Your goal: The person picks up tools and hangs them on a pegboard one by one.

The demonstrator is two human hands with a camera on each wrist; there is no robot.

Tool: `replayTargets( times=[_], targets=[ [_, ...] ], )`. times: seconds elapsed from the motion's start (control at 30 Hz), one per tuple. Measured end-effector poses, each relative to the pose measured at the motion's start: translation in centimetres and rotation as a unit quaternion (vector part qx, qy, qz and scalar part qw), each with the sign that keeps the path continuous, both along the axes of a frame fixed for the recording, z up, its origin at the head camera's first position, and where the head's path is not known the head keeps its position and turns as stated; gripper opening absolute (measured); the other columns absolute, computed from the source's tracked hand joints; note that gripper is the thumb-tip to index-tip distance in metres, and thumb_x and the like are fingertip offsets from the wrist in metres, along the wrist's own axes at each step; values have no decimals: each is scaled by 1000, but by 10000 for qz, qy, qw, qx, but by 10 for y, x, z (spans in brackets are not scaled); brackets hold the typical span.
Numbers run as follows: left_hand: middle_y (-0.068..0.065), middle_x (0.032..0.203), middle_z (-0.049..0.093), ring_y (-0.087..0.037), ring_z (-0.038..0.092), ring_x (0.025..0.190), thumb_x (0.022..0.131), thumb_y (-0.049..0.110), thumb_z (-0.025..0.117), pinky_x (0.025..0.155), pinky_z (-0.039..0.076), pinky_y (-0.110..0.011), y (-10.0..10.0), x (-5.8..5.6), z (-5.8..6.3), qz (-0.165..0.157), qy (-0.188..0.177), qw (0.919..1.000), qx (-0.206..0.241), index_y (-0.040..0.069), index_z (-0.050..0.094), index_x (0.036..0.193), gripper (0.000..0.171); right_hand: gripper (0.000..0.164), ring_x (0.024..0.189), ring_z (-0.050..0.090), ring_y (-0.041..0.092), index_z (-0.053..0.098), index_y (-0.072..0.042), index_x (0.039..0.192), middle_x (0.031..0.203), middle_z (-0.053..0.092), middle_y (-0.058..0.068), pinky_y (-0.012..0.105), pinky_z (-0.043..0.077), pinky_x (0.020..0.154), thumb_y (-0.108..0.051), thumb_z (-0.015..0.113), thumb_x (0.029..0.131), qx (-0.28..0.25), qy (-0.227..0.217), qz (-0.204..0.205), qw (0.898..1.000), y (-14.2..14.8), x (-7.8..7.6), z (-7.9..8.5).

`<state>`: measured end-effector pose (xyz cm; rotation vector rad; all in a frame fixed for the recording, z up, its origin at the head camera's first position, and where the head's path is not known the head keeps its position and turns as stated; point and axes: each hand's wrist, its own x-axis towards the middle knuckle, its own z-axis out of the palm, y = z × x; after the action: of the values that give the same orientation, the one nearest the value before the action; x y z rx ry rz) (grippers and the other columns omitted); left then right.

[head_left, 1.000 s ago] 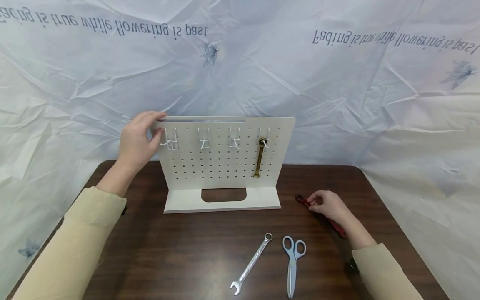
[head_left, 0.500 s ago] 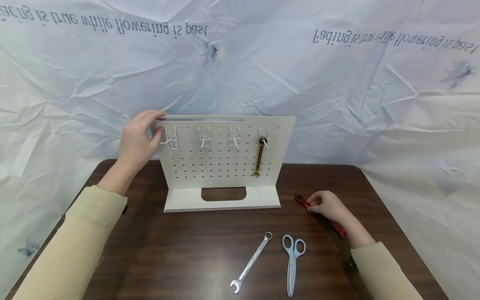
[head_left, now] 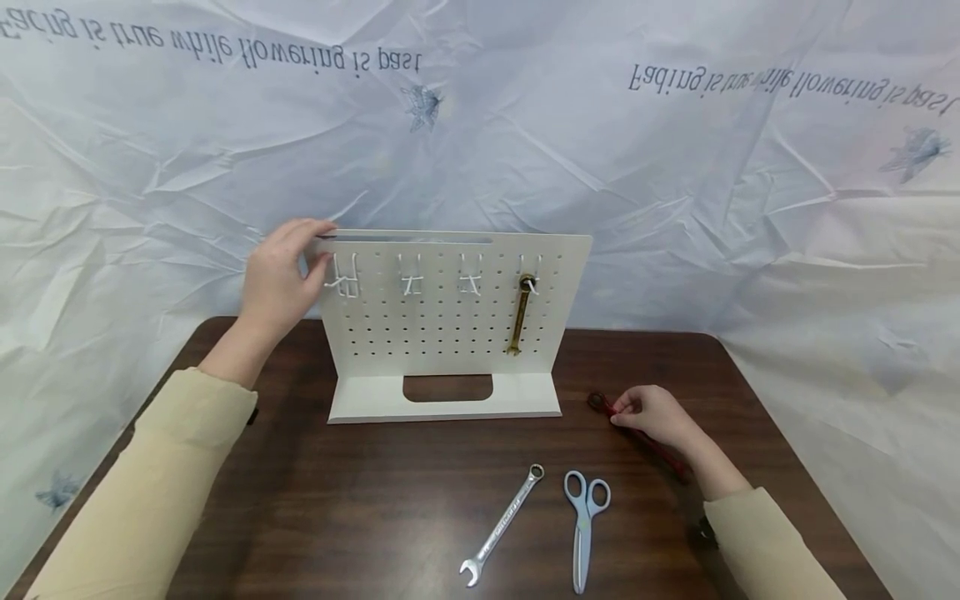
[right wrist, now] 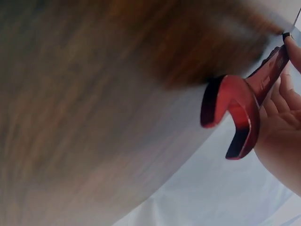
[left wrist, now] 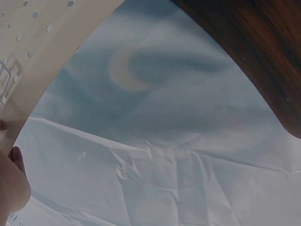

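Note:
My left hand (head_left: pixel 279 271) grips the top left corner of a white pegboard stand (head_left: pixel 450 321), thumb on the front and fingers over the top edge. In the left wrist view only part of that hand (left wrist: pixel 13 181) shows, at the board's edge. To the right of the stand, my right hand (head_left: pixel 654 414) pinches a red wrench (head_left: pixel 663 454) near its ring end. The red wrench's open-ended head (right wrist: pixel 233 110) points toward the camera in the right wrist view. A brass-coloured wrench (head_left: pixel 520 317) hangs from the rightmost white hook of the board.
A silver combination wrench (head_left: pixel 501 527) and light-blue scissors (head_left: pixel 583 529) lie on the dark wooden table (head_left: pixel 337 508) in front of the stand. More white hooks (head_left: pixel 410 277) line the upper board. A pale printed sheet (head_left: pixel 480 150) hangs behind the table.
My right hand and the red wrench have shifted slightly left, and the wrench has turned a little in the fingers. My left hand keeps its grip on the board.

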<state>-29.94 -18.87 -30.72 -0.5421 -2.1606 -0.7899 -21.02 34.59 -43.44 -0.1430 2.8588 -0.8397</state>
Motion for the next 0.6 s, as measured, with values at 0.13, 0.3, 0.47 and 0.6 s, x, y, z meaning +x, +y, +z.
replayTargets(
  times=[0.13,0.3,0.47,0.6],
  targets=[
    [-23,123,75,-42,68,118,91,-12,69,103,53,-55,-1,0,2,-42,0,10000,32,-2,73,126,37,11,79,61,17,75,-3,97,88,72,7,32,53,71,-14,77,96,72,281,-173,9994,-7,2,4],
    [-22,122,76,-41,70,116,90,-12,70,99,54,-54,-1,-1,2,-91,-7,9999,44,-2,74,125,36,10,80,66,16,76,-3,99,89,75,8,32,56,71,-12,78,96,-4,756,-276,9968,-19,5,12],
    [-22,121,76,-41,70,116,90,-11,70,97,54,-55,-2,-1,2,-97,-3,9999,78,-1,74,125,36,7,81,69,16,76,-5,98,89,76,7,29,57,70,-10,80,94,-149,1188,-245,9925,-38,4,23],
    [-21,122,76,-41,70,115,90,-11,71,97,54,-55,-2,0,2,-87,-22,9999,103,0,74,125,37,6,80,68,16,76,-6,97,88,76,6,28,56,70,-9,80,94,-297,1419,-234,9892,-57,2,28]
  ],
)
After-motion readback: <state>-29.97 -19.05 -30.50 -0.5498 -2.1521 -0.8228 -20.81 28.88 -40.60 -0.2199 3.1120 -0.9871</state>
